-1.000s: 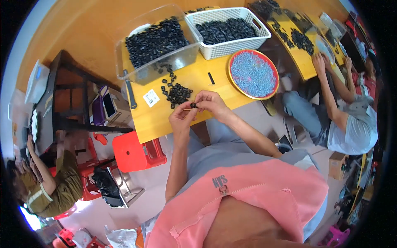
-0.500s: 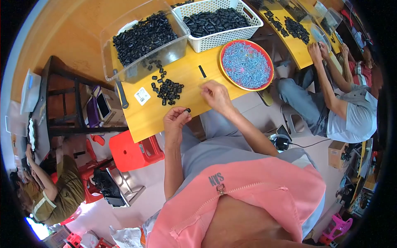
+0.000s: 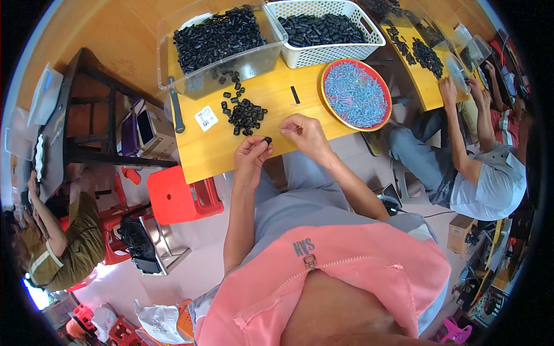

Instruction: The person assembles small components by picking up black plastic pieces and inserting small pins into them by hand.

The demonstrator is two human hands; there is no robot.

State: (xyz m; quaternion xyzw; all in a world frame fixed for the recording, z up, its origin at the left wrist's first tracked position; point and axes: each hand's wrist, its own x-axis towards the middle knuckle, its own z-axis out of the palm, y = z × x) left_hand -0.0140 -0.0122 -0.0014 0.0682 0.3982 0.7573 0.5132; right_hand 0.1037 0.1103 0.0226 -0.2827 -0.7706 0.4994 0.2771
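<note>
Between thumb and fingertips my left hand (image 3: 252, 157) pinches a small black plastic part (image 3: 267, 140) near the table's front edge. To its right my right hand (image 3: 304, 136) is closed in a pinch; whatever lies between its fingertips is too small to make out. A pile of similar black parts (image 3: 247, 117) lies on the yellow table (image 3: 202, 151) beyond my left hand. Farther off, right of the pile, rests a thin black strip (image 3: 295, 94). At the right, a red-rimmed round tray (image 3: 326, 104) is full of small bluish clear pieces (image 3: 356, 92).
A clear bin (image 3: 254, 72) and a white perforated basket (image 3: 329, 56), both full of black parts, stand at the back. A white label card (image 3: 205, 118) and a dark-handled tool (image 3: 176, 106) lie at left. A red stool (image 3: 173, 199) stands left; co-workers sit at both sides.
The view has shifted, so the table sits farther right and higher in it. My right hand has come nearer to my left hand, which keeps its pinch on the black part.
</note>
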